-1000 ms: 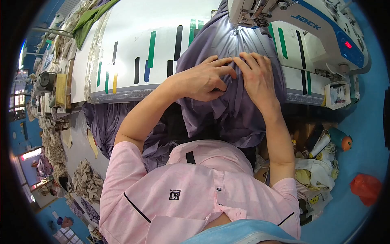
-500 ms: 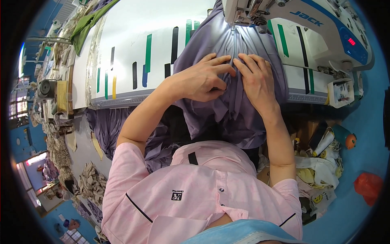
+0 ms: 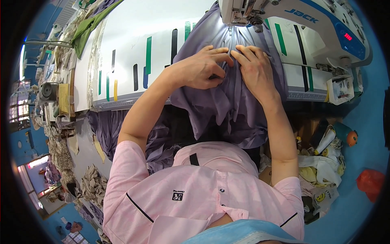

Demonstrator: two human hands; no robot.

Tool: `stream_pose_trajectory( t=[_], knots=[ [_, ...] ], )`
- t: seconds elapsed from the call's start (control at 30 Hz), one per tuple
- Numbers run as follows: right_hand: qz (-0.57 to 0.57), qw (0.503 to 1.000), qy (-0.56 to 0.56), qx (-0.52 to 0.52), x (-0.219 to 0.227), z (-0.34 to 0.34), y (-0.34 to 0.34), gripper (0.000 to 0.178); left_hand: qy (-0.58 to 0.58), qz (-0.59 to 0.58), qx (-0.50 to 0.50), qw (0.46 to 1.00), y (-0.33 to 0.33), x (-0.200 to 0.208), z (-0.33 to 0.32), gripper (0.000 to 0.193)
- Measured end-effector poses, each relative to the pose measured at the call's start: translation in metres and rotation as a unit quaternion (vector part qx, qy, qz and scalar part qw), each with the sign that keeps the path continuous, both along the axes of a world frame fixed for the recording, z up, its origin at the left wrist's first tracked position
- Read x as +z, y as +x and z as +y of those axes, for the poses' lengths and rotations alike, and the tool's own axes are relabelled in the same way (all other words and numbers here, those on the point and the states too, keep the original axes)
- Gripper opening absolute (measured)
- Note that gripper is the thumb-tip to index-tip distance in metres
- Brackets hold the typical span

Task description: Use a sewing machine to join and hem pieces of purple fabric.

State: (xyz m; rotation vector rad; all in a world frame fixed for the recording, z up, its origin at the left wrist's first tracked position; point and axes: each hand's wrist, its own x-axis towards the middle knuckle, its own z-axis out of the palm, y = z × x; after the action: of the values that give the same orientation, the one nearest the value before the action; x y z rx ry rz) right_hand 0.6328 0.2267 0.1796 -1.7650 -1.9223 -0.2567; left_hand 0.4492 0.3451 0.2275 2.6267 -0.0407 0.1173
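Observation:
Purple fabric (image 3: 191,97) lies bunched on the white sewing table and drapes over its front edge toward my lap. A narrow pale strip runs down its middle below the sewing machine head (image 3: 250,14), and a lamp lights that spot. My left hand (image 3: 201,68) rests on the fabric left of the strip, its upper fingers stretched toward it and the lower ones bent. A small dark patch shows under those bent fingers; I cannot make out what it is. Just right of the strip, my right hand (image 3: 256,71) lies with fingers extended on the fabric. The fingertips nearly meet.
Coloured tape strips (image 3: 148,55) and a ruler edge (image 3: 134,102) mark the table (image 3: 126,32). A small white box (image 3: 340,90) hangs at its right corner. More purple cloth (image 3: 107,132) is heaped below left. Scraps and bags (image 3: 321,168) lie at right, near a red bag (image 3: 370,185).
Both hands and the fabric have shifted slightly away from me, toward the machine head. The hands keep nearly the same pose, and the whole view has shifted a little.

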Motion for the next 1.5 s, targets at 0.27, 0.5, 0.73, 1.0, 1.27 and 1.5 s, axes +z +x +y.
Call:
stream_pose_trajectory(
  t=[0.27,0.5,0.73,1.0,1.27,1.5],
  knots=[
    [-0.012,1.000,0.007,-0.002,-0.002,0.008,0.003,0.029,0.017,0.020,0.016,1.000,0.004,0.001,0.008,0.010],
    [-0.012,1.000,0.021,-0.001,-0.002,0.018,0.008,0.028,0.042,0.023,0.029,0.998,0.012,0.004,0.012,0.012],
    [-0.008,1.000,0.024,0.009,-0.004,0.016,0.010,0.026,0.078,-0.065,0.040,0.994,0.013,-0.012,0.004,0.010],
    [0.005,1.000,0.015,0.008,0.007,-0.013,-0.006,0.024,0.039,-0.165,0.276,0.946,-0.008,-0.005,-0.028,0.016],
    [0.007,0.999,0.004,0.036,0.007,-0.031,-0.013,0.022,-0.070,-0.184,0.423,0.884,-0.006,0.004,-0.029,0.020],
    [0.003,0.999,0.012,0.046,0.007,-0.043,-0.015,0.022,0.197,-0.049,0.203,0.958,0.007,0.003,-0.039,0.009]
  ],
)
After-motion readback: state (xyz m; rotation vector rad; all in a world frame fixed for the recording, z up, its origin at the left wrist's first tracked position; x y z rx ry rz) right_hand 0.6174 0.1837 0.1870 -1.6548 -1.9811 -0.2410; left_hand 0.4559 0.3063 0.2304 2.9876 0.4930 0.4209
